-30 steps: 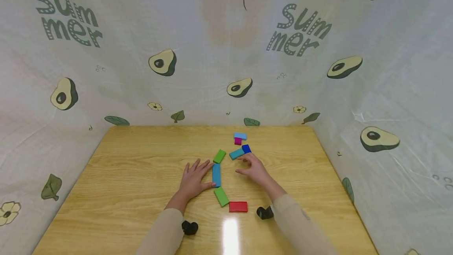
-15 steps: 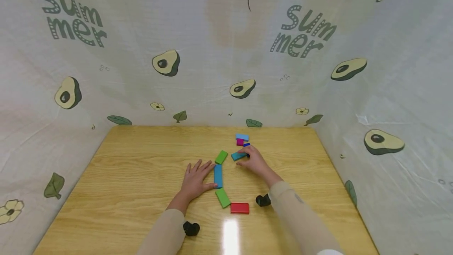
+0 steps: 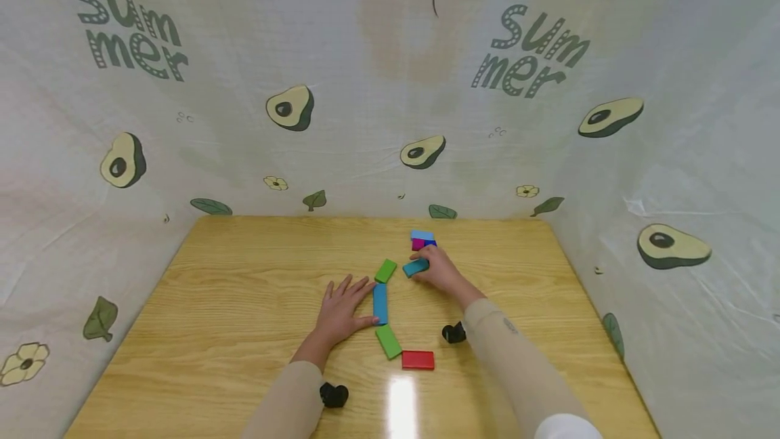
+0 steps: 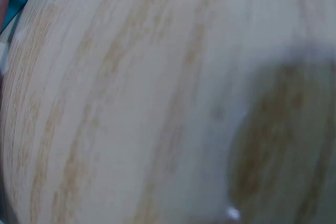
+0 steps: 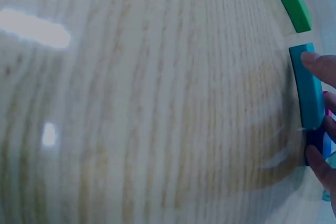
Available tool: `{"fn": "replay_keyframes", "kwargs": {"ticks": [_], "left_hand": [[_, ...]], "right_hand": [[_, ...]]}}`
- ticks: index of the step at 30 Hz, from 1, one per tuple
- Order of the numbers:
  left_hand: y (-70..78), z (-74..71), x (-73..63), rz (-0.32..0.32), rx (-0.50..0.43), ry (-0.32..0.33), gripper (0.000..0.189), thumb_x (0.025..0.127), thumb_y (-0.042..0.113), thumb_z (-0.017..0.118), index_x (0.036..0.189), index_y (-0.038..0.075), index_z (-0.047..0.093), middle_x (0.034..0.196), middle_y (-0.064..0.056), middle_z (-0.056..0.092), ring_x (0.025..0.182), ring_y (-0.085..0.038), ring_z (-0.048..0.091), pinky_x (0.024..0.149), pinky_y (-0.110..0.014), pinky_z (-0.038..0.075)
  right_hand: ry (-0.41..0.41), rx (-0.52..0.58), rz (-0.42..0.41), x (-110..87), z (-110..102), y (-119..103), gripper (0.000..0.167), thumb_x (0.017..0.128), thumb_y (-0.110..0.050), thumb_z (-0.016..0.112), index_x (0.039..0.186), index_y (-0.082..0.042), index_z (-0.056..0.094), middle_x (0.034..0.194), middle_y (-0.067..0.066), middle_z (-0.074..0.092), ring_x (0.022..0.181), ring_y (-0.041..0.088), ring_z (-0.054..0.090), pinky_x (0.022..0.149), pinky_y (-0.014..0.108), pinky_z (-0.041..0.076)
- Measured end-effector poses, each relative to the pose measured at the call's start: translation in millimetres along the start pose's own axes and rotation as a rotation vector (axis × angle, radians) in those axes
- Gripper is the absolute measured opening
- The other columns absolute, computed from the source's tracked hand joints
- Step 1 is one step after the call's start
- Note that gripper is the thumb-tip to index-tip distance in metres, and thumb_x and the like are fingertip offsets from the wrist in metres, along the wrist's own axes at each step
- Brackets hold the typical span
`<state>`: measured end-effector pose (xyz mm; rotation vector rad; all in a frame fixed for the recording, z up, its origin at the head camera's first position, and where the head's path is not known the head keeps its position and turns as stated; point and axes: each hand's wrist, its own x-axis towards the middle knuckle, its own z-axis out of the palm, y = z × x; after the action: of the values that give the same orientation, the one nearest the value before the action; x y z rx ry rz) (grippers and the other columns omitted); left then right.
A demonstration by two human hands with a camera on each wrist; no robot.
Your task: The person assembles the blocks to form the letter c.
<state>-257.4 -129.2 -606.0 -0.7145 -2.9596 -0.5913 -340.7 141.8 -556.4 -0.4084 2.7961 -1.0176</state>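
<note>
My left hand point(image 3: 341, 314) lies flat on the table, fingers spread, with fingertips and thumb at the left edge of a long blue block point(image 3: 380, 303). Green blocks stand at both its ends, one behind point(image 3: 386, 271) and one in front point(image 3: 388, 342). My right hand point(image 3: 443, 272) holds a teal block point(image 3: 416, 267) with curled fingers. In the right wrist view the thumb presses on the teal block's face point(image 5: 307, 90), and a dark blue block point(image 5: 317, 142) sits by its end, another finger against it. A magenta block point(image 3: 418, 244) lies just beyond.
A light blue block point(image 3: 422, 235) lies behind the magenta one. Nearer me, a red block point(image 3: 418, 360) meets the front green block's corner. Black wrist cameras point(image 3: 453, 332) sit below both sleeves. A patterned cloth point(image 3: 341, 87) encloses the wooden table point(image 3: 244, 276) at the back and sides.
The dark blue block has moved back, up beside the magenta block. My right hand has shifted slightly away from me and closed its fingers round the teal block. The left hand stays put.
</note>
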Motion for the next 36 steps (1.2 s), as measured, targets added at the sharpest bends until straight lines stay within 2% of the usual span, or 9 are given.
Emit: {"fn": "replay_keyframes", "kwargs": {"ticks": [6, 12, 19, 26, 36], "left_hand": [[-0.8, 0.8, 0.8, 0.005, -0.008, 0.009, 0.082, 0.084, 0.070, 0.056, 0.152, 0.027, 0.038, 0.155, 0.000, 0.034, 0.146, -0.034, 0.017, 0.112, -0.064, 0.004], [-1.0, 2.0, 1.8, -0.011, 0.002, -0.019, 0.083, 0.085, 0.071, 0.054, 0.153, 0.030, 0.034, 0.157, 0.004, 0.030, 0.147, -0.030, 0.013, 0.113, -0.060, 0.000], [1.3, -3.5, -0.5, 0.009, -0.011, 0.010, 0.082, 0.084, 0.068, 0.058, 0.151, 0.025, 0.039, 0.155, 0.000, 0.036, 0.145, -0.034, 0.019, 0.112, -0.064, 0.005], [-1.0, -1.7, -0.1, -0.003, -0.001, -0.005, 0.083, 0.084, 0.071, 0.055, 0.153, 0.029, 0.036, 0.156, 0.002, 0.033, 0.146, -0.032, 0.016, 0.112, -0.063, 0.004], [-3.9, 1.2, 0.6, -0.007, 0.012, -0.008, 0.083, 0.084, 0.073, 0.053, 0.153, 0.032, 0.033, 0.157, 0.004, 0.031, 0.147, -0.030, 0.014, 0.113, -0.062, 0.003]], "right_hand": [[-0.047, -0.073, -0.030, 10.4, -3.7, 0.4, 0.030, 0.081, -0.012, 0.081, 0.110, -0.009, 0.073, 0.113, 0.007, 0.058, 0.106, 0.026, 0.052, 0.094, 0.041, 0.045], [-0.059, -0.071, -0.026, 17.7, -7.4, 0.2, 0.026, 0.083, -0.006, 0.078, 0.109, -0.006, 0.074, 0.114, 0.010, 0.060, 0.111, 0.028, 0.052, 0.098, 0.043, 0.043], [-0.083, -0.078, -0.030, 32.0, -6.5, 0.1, 0.028, 0.081, -0.003, 0.078, 0.109, -0.004, 0.075, 0.114, 0.011, 0.066, 0.113, 0.029, 0.056, 0.099, 0.044, 0.044], [-0.115, -0.103, -0.070, 37.0, -9.6, -3.7, 0.027, 0.082, -0.002, 0.078, 0.109, -0.005, 0.075, 0.113, 0.011, 0.068, 0.111, 0.032, 0.057, 0.096, 0.044, 0.046], [-0.109, -0.090, 0.005, 48.6, -3.0, -5.3, 0.030, 0.083, -0.005, 0.077, 0.113, -0.007, 0.074, 0.120, 0.011, 0.066, 0.118, 0.031, 0.054, 0.101, 0.045, 0.043]]}}
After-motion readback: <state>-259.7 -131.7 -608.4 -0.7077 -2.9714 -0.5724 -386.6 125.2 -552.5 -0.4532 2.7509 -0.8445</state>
